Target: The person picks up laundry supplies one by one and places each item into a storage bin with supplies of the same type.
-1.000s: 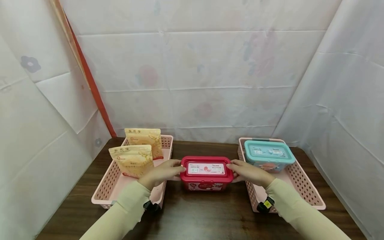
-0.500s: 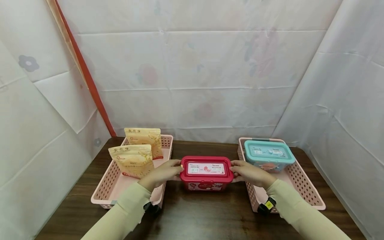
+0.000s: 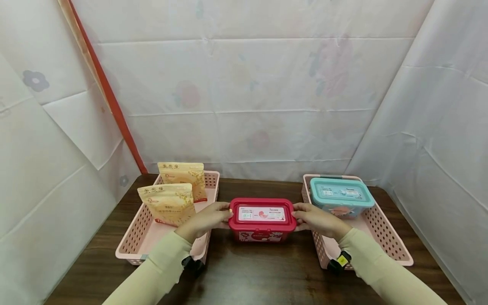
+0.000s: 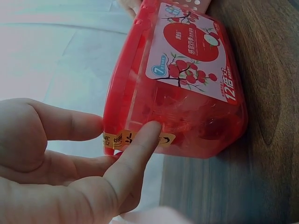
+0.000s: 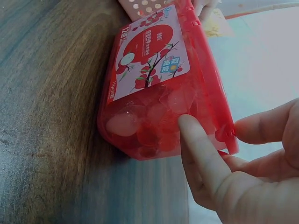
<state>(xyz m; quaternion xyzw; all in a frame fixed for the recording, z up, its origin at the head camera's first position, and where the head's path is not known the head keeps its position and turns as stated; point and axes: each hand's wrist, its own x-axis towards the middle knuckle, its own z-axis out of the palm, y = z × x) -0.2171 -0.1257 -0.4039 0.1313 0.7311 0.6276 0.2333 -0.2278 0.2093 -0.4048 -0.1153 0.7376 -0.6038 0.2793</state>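
A red tub of laundry pods (image 3: 261, 235) stands on the table in the middle of the head view, its lid on and a white label on top. Rounded pods show through its translucent end in the right wrist view. My left hand (image 3: 207, 220) grips the tub's left end, thumb at the lid rim, fingers against the side. A yellow sticker (image 4: 126, 139) crosses the lid seam there. Opposite it, my right hand (image 3: 318, 219) holds the right end, with one fingertip (image 5: 189, 123) against the translucent wall. Both wrists carry a black strap device.
Left of the tub, a pink perforated basket (image 3: 131, 237) holds two yellow pouches, the front one (image 3: 169, 205) leaning. Another pink basket (image 3: 396, 248) on the right contains a turquoise-lidded tub (image 3: 343, 197). Patterned white sheeting (image 3: 244, 97) hangs behind the dark wooden table (image 3: 248, 279).
Both thumbs have shifted slightly outward from the lid's top toward its edges. The tub and the baskets have stayed in place.
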